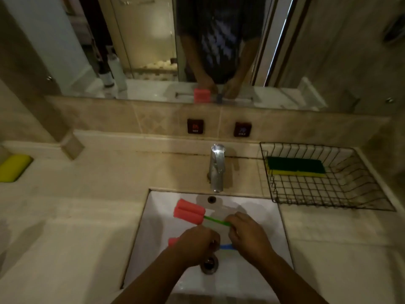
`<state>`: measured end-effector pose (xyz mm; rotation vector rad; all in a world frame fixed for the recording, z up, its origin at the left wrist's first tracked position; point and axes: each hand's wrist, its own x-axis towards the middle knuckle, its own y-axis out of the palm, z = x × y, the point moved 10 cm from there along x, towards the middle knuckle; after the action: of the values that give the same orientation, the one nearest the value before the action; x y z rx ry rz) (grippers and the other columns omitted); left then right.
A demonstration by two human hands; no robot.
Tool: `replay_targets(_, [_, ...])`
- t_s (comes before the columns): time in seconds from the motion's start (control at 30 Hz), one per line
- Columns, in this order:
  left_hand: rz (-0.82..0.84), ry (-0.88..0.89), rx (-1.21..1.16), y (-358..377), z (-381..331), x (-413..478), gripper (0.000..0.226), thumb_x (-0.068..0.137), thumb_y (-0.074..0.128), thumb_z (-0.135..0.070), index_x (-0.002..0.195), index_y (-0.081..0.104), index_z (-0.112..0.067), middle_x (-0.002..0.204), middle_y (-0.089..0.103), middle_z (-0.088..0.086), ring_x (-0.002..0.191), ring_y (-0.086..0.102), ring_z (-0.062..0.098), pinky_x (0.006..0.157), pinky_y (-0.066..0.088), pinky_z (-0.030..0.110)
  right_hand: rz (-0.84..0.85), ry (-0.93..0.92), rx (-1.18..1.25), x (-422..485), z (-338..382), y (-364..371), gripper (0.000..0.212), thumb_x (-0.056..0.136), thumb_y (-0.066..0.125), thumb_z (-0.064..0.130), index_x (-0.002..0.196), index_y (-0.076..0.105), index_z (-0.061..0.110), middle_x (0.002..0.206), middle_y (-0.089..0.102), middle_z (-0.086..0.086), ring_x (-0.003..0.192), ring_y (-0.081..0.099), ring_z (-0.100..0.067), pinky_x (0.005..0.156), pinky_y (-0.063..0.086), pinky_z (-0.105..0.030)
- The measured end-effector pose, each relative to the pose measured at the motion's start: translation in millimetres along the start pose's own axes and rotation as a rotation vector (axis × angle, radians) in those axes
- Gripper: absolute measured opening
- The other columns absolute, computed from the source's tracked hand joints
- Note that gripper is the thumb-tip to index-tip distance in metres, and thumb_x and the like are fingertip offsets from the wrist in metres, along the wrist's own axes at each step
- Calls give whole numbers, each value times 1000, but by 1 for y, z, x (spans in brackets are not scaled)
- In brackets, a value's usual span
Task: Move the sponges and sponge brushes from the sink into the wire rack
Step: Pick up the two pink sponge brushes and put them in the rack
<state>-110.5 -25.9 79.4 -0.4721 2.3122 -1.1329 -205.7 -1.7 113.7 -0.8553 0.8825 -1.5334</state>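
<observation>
Sponge brushes, two of them, are sitting over the white sink [153, 249] in the lower middle of the frame. The green-handled sponge brush [189, 211] is showing its pink foam head at the upper left of the basin, with its green stem running down and right into the right hand [247, 234], whose fingers are closing around that stem. The blue-handled sponge brush [226, 246] is lying lower, just below the first; a bit of its pink head is peeking out at the left of the left hand [197, 243], and its blue handle is showing between the two hands. The left hand is curling over this brush with its fingers bent, but whether it is actually gripping the brush cannot be told, since the hand is covering it. Both forearms are reaching in from the bottom edge of the frame, above the drain [209, 263].

The wire rack [328, 194] is standing on the counter at the right of the frame, beside the chrome faucet [217, 167]. A yellow and green sponge [295, 168] is lying inside it, along its far left part. A yellow object [14, 167] is resting at the far left edge of the counter. The mirror [153, 51] across the top of the frame is reflecting the hands and a pink head.
</observation>
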Motion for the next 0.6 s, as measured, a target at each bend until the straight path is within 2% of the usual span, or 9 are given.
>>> replay_targets(0.1, [-75, 65, 40, -39, -27, -8, 19, 95, 58, -28, 93, 69, -14, 94, 71, 5, 80, 62, 15, 77, 47, 27, -71, -11, 3, 4, 10, -43, 14, 85, 54, 16, 93, 65, 18, 88, 62, 2, 83, 57, -15, 68, 50, -30])
replay_targets(0.17, [-116, 93, 63, -63, -42, -10, 21, 95, 58, -31, 94, 70, -14, 93, 71, 5, 80, 63, 17, 78, 47, 28, -101, -17, -34, 9, 17, -67, 12, 86, 54, 16, 90, 65, 17, 82, 62, 1, 77, 57, -16, 61, 45, -26])
replay_targets(0.23, [-153, 132, 86, -85, -58, -12, 23, 96, 57, -34, 90, 69, -14, 86, 70, 4, 74, 61, 14, 74, 49, 28, -118, -12, -82, 14, 25, -89, 9, 91, 55, 17, 89, 63, 20, 77, 54, 6, 68, 48, -8, 57, 32, -15])
replay_targets(0.27, [-171, 150, 110, -96, -65, -13, 25, 96, 57, -35, 89, 69, -14, 83, 69, 4, 71, 61, 14, 72, 50, 28, -118, 1, -106, 17, 28, -99, 10, 93, 53, 19, 86, 60, 22, 75, 50, 8, 64, 44, -5, 54, 28, -15])
replay_targets(0.4, [-265, 223, 173, -133, -88, -16, 26, 94, 59, -37, 86, 69, -15, 79, 69, 3, 68, 61, 13, 66, 51, 29, -185, 21, -123, 26, 35, -134, 21, 94, 53, 23, 74, 49, 30, 67, 46, 11, 62, 43, 0, 54, 26, -16])
replay_targets(0.5, [-337, 266, 202, -147, -102, -15, 26, 93, 59, -35, 85, 69, -12, 80, 69, 5, 71, 61, 16, 61, 42, 26, -219, 12, -96, 31, 34, -149, 18, 93, 56, 23, 75, 55, 27, 69, 51, 9, 64, 47, -3, 55, 30, -15])
replay_targets(0.6, [-373, 283, 215, -147, -109, -8, 25, 94, 58, -34, 84, 68, -13, 78, 68, 3, 66, 55, 12, 61, 38, 24, -239, 31, -94, 32, 24, -154, 20, 94, 55, 26, 74, 55, 25, 70, 54, 6, 66, 50, -5, 57, 42, -20])
